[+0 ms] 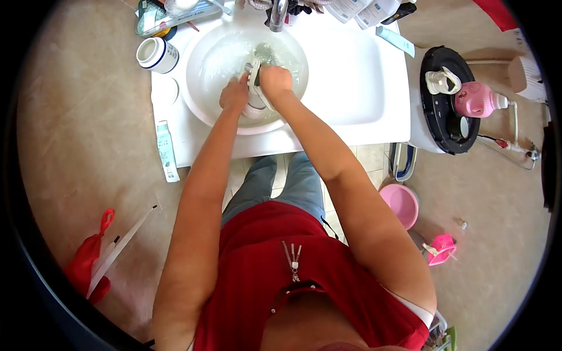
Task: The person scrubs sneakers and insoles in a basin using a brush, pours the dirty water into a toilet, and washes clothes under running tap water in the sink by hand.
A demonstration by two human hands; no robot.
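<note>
A white shoe point(255, 107) is tilted in the water of a round whitish basin point(196, 108). My left hand point(235, 93) is closed on its left side. My right hand point(275, 81) grips the shoe from the right, and its curled fingers partly hide the upper edge. Both hands are down inside the basin rim. A greyish-green patch point(265, 52) shows in the water beyond my hands; I cannot make out what it is.
A metal faucet point(279, 14) overhangs the basin. On the left stand a white jar point(158, 55) and a pale green tube point(167, 151). To the right, a black lid point(434, 111) carries another white shoe point(443, 81) and a pink bottle point(475, 100).
</note>
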